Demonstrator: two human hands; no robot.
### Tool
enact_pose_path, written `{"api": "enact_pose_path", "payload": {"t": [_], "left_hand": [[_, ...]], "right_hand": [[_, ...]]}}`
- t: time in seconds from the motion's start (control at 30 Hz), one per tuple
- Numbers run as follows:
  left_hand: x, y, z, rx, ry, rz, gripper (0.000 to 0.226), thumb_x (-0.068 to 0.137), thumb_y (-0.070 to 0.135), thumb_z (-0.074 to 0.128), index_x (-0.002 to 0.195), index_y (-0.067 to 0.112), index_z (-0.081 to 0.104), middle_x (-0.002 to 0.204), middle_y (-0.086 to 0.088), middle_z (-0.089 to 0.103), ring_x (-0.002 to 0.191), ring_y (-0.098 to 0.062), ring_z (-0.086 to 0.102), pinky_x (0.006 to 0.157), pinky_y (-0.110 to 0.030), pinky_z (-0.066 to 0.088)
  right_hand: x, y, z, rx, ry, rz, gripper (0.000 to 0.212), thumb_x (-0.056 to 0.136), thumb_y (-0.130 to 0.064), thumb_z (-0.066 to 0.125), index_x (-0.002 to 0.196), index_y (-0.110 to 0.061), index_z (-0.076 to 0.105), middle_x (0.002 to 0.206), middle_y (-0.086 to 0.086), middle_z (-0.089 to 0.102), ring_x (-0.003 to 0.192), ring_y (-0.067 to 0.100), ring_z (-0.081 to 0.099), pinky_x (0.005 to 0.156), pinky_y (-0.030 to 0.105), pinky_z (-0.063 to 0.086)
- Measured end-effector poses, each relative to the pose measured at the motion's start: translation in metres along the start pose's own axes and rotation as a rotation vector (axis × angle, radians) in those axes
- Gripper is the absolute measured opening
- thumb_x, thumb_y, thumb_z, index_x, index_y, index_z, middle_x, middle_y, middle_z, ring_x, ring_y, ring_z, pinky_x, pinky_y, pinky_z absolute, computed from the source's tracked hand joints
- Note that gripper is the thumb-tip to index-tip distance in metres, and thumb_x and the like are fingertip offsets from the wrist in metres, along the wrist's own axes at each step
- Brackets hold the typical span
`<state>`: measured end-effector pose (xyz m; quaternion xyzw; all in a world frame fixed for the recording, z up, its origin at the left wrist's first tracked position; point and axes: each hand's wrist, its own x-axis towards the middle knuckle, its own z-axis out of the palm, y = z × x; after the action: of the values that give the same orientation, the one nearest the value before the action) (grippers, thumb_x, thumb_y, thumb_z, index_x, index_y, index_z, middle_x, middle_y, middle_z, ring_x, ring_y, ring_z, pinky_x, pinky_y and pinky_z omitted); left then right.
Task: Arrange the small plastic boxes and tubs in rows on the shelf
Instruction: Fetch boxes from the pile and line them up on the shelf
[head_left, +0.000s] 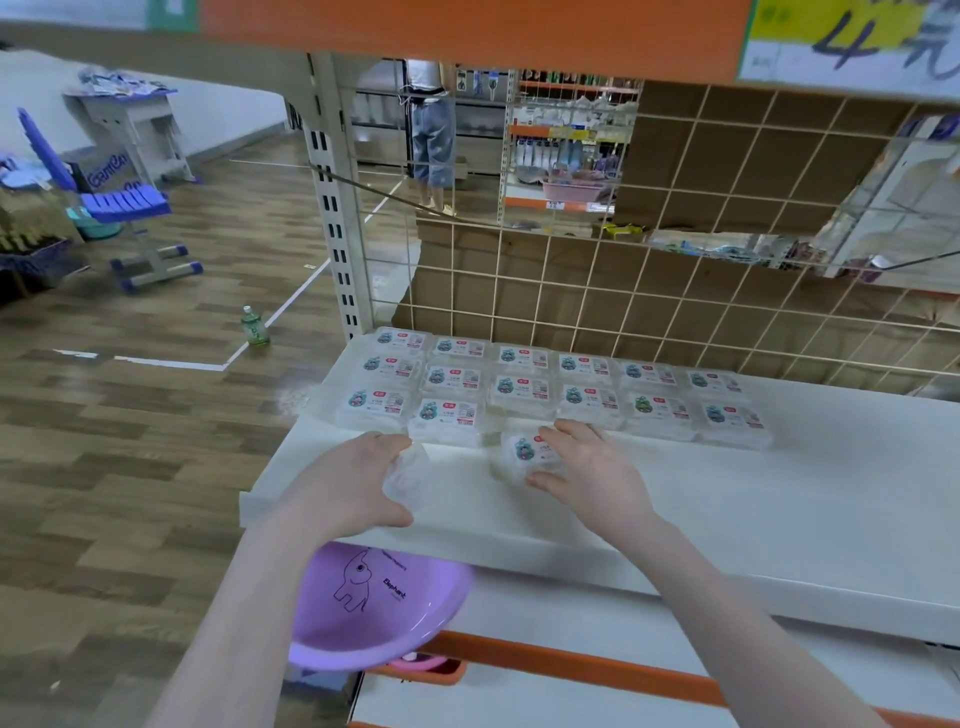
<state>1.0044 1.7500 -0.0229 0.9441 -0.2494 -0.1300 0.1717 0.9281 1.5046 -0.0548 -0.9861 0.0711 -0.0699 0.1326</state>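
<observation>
Wire grid (623, 291) backs the white shelf (779, 493); glossy purple basin (363, 613) sits below. Each hand, left (358, 483) and right (592, 467), grips a clear plastic box near the front edge.

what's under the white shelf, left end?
A purple basin with an elephant drawing sticks out under the white shelf; something pink sits beneath it. The shelf hides the basin's back part.

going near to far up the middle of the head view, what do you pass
purple basin → front edge of the white shelf → right hand gripping a small plastic box → rows of labelled boxes → wire grid back panel → person standing in the far aisle
</observation>
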Motion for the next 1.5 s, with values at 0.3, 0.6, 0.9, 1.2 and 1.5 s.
{"api": "enact_pose_path", "payload": {"t": [0.3,0.6,0.9,1.2,1.5], "left_hand": [[-0.003,-0.011,-0.003,0.038,-0.023,0.063,0.08,0.07,0.032,0.074,0.14,0.026,0.036,0.131,0.008,0.045,0.119,-0.011,0.045,0.096,-0.027,0.04],[-0.002,-0.018,-0.006,0.051,-0.025,0.178,0.084,0.071,0.032,0.074,0.143,0.026,0.032,0.136,0.007,0.043,0.124,-0.013,0.042,0.099,-0.029,0.038],[-0.001,-0.003,-0.005,0.098,-0.022,0.285,0.08,0.073,0.032,0.073,0.142,0.024,0.033,0.136,0.005,0.043,0.126,-0.012,0.04,0.098,-0.022,0.031],[0.001,0.062,0.014,0.163,-0.026,0.271,0.082,0.075,0.033,0.071,0.145,0.026,0.029,0.14,0.007,0.04,0.128,-0.012,0.038,0.1,-0.023,0.034],[0.018,0.156,0.055,0.201,-0.068,0.233,0.082,0.075,0.034,0.071,0.145,0.026,0.029,0.142,0.004,0.039,0.13,-0.014,0.037,0.102,-0.025,0.034]], "right_hand": [[0.021,-0.034,0.021,-0.135,0.134,0.15,0.04,0.091,-0.036,0.049,0.127,-0.016,0.05,0.127,0.003,0.05,0.117,0.022,0.04,0.097,0.026,0.028],[0.031,-0.045,0.025,-0.06,0.131,0.213,0.041,0.09,-0.028,0.053,0.129,-0.014,0.049,0.131,0.006,0.048,0.123,0.024,0.04,0.094,0.03,0.033],[0.0,-0.021,0.013,-0.01,0.167,0.179,0.044,0.091,-0.03,0.056,0.129,-0.01,0.05,0.13,0.008,0.051,0.12,0.028,0.046,0.094,0.034,0.036],[-0.041,0.066,-0.008,-0.096,0.11,0.214,0.049,0.094,-0.039,0.048,0.137,-0.015,0.043,0.136,0.003,0.046,0.123,0.023,0.044,0.095,0.031,0.035],[-0.068,0.158,-0.03,-0.144,0.07,0.137,0.04,0.093,-0.041,0.045,0.13,-0.024,0.049,0.131,-0.004,0.051,0.122,0.019,0.043,0.097,0.027,0.031]]}}
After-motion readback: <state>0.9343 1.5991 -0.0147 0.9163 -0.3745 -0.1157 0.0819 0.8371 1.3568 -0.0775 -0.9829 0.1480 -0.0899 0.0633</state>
